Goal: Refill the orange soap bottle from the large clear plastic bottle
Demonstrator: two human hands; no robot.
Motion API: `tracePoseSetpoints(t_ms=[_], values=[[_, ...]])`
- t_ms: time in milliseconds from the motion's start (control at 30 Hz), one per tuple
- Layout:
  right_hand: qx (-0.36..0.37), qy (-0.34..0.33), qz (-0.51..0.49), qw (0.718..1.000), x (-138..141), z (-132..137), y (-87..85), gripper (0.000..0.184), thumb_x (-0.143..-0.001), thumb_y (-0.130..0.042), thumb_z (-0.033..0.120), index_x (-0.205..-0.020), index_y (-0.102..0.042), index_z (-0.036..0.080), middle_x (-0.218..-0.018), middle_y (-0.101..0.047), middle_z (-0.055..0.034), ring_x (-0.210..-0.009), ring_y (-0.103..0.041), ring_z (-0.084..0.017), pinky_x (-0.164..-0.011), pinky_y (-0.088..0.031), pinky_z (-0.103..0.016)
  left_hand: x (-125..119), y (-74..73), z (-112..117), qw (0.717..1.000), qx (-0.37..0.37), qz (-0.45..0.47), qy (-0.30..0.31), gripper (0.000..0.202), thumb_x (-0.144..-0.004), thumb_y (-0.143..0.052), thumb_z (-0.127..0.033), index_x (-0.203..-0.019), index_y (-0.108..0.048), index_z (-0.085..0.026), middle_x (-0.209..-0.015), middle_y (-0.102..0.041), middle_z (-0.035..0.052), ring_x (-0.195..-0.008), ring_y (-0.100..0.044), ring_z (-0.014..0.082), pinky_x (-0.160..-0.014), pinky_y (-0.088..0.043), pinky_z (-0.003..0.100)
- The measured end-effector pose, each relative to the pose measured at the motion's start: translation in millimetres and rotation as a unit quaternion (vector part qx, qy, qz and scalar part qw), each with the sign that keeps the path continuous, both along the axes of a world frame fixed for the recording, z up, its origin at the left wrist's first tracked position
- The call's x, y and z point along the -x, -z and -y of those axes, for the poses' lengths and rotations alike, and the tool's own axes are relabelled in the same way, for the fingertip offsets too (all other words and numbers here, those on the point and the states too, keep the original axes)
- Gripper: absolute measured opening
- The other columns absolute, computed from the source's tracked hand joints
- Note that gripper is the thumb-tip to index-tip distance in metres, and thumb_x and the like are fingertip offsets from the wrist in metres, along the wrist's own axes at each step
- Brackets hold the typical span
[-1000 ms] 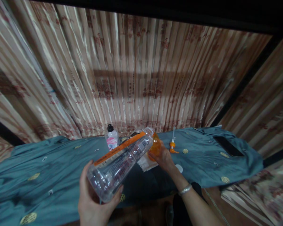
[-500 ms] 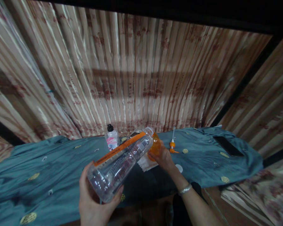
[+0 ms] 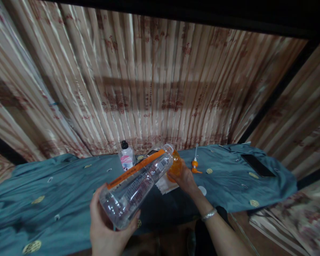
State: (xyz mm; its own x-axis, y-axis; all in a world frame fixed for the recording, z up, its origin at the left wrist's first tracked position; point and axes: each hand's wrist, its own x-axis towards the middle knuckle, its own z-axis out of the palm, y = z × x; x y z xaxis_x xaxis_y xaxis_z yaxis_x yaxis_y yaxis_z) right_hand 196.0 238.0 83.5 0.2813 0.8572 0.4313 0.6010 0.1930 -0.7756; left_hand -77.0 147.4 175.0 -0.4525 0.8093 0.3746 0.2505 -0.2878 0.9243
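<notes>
My left hand (image 3: 109, 227) is wrapped round the base of a large clear plastic bottle (image 3: 138, 188) with an orange-edged label. The bottle is tilted, its open neck up and to the right. At that neck is an orange see-through bottle (image 3: 176, 164), held in the fingers of my right hand (image 3: 185, 177). The clear bottle's neck hides part of the orange bottle, so I cannot tell whether their mouths touch. Behind and below them lies a white tissue (image 3: 165, 187). An orange pump head (image 3: 194, 165) with its tube lies to the right of my right hand.
A clear bottle with a black cap and pink label (image 3: 126, 158) stands at the back left. A white round lid (image 3: 202, 190) lies by my right wrist, and a dark phone (image 3: 257, 165) farther right. The blue-green cloth (image 3: 69, 192) is wrinkled; a patterned curtain (image 3: 154, 78) hangs behind.
Almost nothing differs. Both hands keep their hold, and the clear bottle has shifted only very slightly.
</notes>
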Motion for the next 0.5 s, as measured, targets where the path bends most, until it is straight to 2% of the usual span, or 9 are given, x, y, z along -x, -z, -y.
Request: tracePoseSetpoints(t_ms=[167, 333, 500], values=[[-0.002, -0.007, 0.0, 1.0, -0.6, 1.2, -1.1, 0.071, -0.079, -0.083, 0.038, -0.144, -0.055, 0.029, -0.124, -0.079, -0.0123, -0.111, -0.079, -0.037, -0.099, -0.065, -0.062, -1.8, -2.6, 0.5, 1.0, -0.005, 0.003, -0.008, 0.086, -0.051, -0.088, -0.045, -0.13, -0.06, -0.03, -0.13, -0.067, 0.0042, -0.121, -0.067, 0.0377, -0.115, -0.054, 0.055], [-0.017, -0.005, 0.001, 1.0, 0.3, 1.5, -4.0, 0.069, -0.077, -0.084, 0.035, -0.14, -0.058, 0.026, -0.122, -0.08, -0.0133, -0.111, -0.079, -0.038, -0.098, -0.065, -0.061, -2.6, -4.4, 1.9, 1.0, 0.003, 0.008, -0.005, 0.086, -0.052, -0.088, -0.044, -0.132, -0.059, -0.028, -0.13, -0.067, 0.0051, -0.118, -0.068, 0.0365, -0.114, -0.054, 0.054], [-0.001, 0.0, -0.001, 1.0, 0.7, 1.1, -5.5, 0.07, -0.076, -0.085, 0.036, -0.139, -0.058, 0.024, -0.12, -0.081, -0.0137, -0.108, -0.08, -0.038, -0.096, -0.066, -0.06, -3.1, -4.4, 2.5, 0.999, 0.008, 0.034, 0.0, 0.091, -0.046, -0.091, -0.043, -0.13, -0.06, -0.03, -0.13, -0.067, 0.004, -0.121, -0.066, 0.0372, -0.117, -0.052, 0.056]])
